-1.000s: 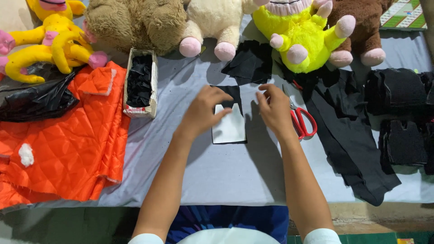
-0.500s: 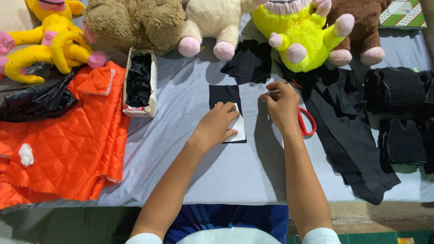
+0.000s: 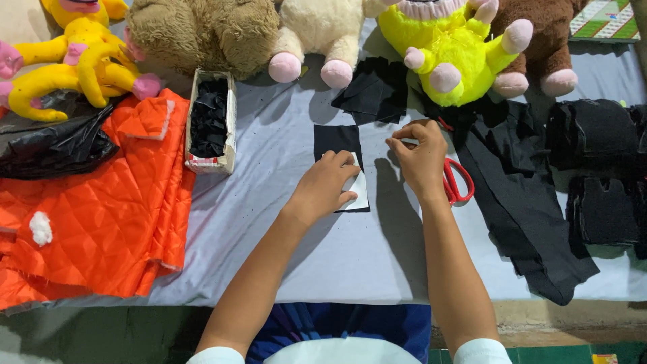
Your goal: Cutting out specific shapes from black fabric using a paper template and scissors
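A black cloth square (image 3: 337,140) lay flat near the middle of the grey table (image 3: 350,256), with a white card (image 3: 358,191) on its nearer part. The left hand (image 3: 325,187) pressed down on card and cloth, fingers spread and flat, gripping nothing. The right hand (image 3: 419,156) rested just right of the square, its fingers curled narrowly with thumb and forefinger pinched; whether they held anything small could not be told. Red-handled scissors (image 3: 457,180) lay partly under that hand, not gripped. As judged, the card appeared placed as a pattern and the square not yet cut around it. Farther out lay more black pieces (image 3: 374,91), a small box (image 3: 210,121) of black scraps, long black cloth (image 3: 532,209), an orange quilted sheet (image 3: 94,209) and a row of plush toys (image 3: 202,34).
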